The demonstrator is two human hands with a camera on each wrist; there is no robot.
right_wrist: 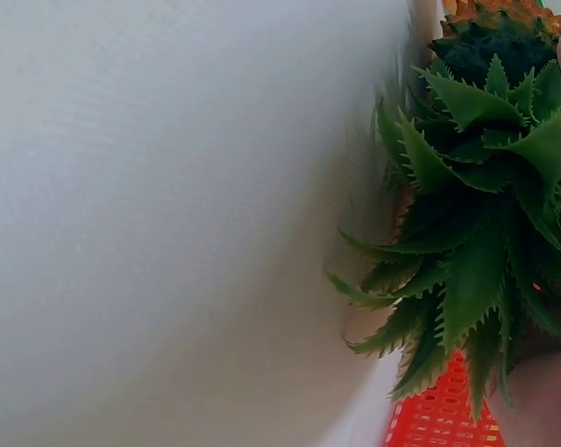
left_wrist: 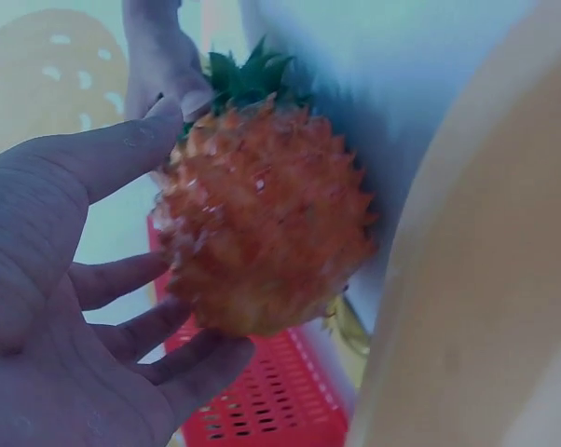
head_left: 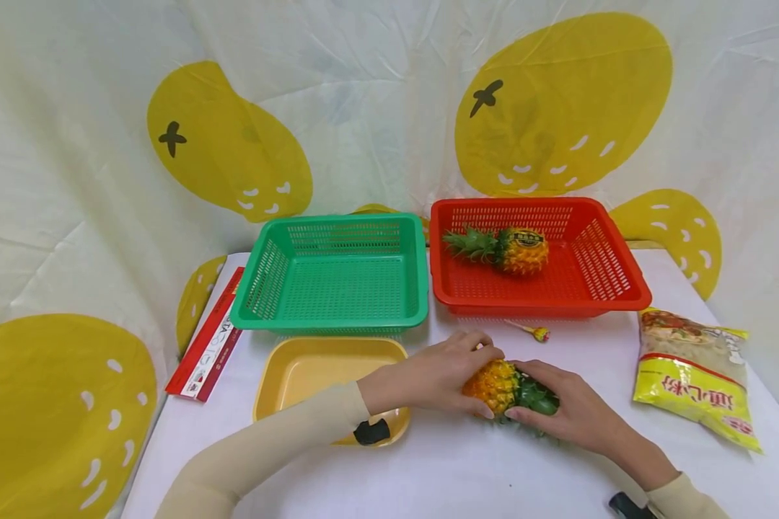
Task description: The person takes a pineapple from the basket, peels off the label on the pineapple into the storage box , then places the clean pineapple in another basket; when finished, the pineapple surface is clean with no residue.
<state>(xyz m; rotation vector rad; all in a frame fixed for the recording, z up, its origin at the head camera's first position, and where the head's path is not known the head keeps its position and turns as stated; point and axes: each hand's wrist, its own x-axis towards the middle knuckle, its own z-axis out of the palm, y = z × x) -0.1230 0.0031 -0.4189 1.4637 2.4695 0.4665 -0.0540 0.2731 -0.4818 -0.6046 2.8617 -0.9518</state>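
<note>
A small pineapple (head_left: 491, 386) lies on its side over the white tabletop, between both hands. My left hand (head_left: 443, 371) holds its orange, spiky body, thumb on the near side and fingers over the top. In the left wrist view, the fruit (left_wrist: 262, 214) shows its rounded base, with the left thumb and fingertips set along one side. My right hand (head_left: 574, 404) grips the leafy end, thumb close to the left thumb. Toothed green crown leaves (right_wrist: 476, 233) fan out in the right wrist view, where most of the right hand is hidden.
A red basket (head_left: 578, 270) holds another pineapple (head_left: 526, 252) bearing a black label. Left of it stand a green basket (head_left: 344, 288) and a yellow tray (head_left: 337, 347). A lollipop (head_left: 540, 334), a yellow food bag (head_left: 691, 375) and a long red box (head_left: 210, 331) lie around.
</note>
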